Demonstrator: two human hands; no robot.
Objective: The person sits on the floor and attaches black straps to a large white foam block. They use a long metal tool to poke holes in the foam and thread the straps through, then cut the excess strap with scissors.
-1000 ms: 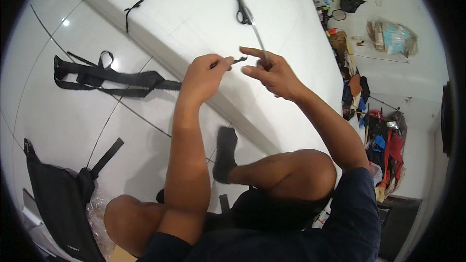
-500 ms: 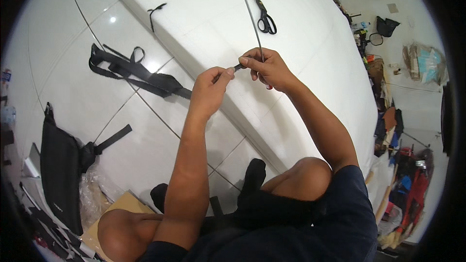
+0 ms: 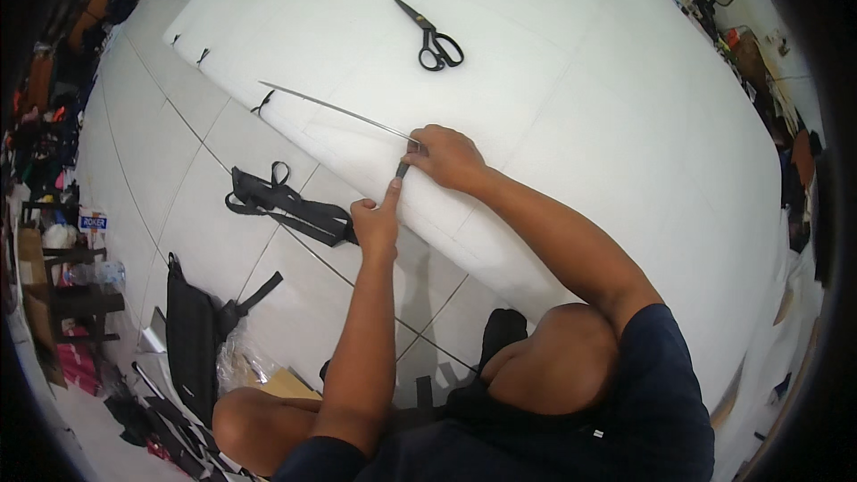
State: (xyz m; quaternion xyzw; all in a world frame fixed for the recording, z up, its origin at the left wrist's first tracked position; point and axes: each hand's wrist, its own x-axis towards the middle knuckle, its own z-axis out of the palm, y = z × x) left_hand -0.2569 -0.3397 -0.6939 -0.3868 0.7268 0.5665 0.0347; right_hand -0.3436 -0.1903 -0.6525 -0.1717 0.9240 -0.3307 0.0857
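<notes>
My left hand [image 3: 377, 225] pinches the end of a narrow black strap [image 3: 403, 169], thumb stretched along it. At the strap's other end, my right hand [image 3: 446, 157] has its fingers closed on it. A long thin metal rod [image 3: 339, 111] also sticks out of my right hand, pointing to the far left over the white padded surface [image 3: 553, 178]. Whether the rod touches the strap inside the fingers is hidden. Beyond my hands lie black-handled scissors [image 3: 439, 49]. A bundle of black webbing [image 3: 299, 217] rests on the tiled floor, beside my left hand.
Short black ties [image 3: 262, 103] stick up along the white surface's left edge. On the floor at left are a black bag [image 3: 190, 326], clear plastic wrap [image 3: 239, 359] and cardboard [image 3: 287, 384]. Assorted clutter lines the room's sides.
The rod has swung from pointing away to pointing far left. Both hands still grip the strap, now held more upright in view. The view has shifted, showing more floor at left.
</notes>
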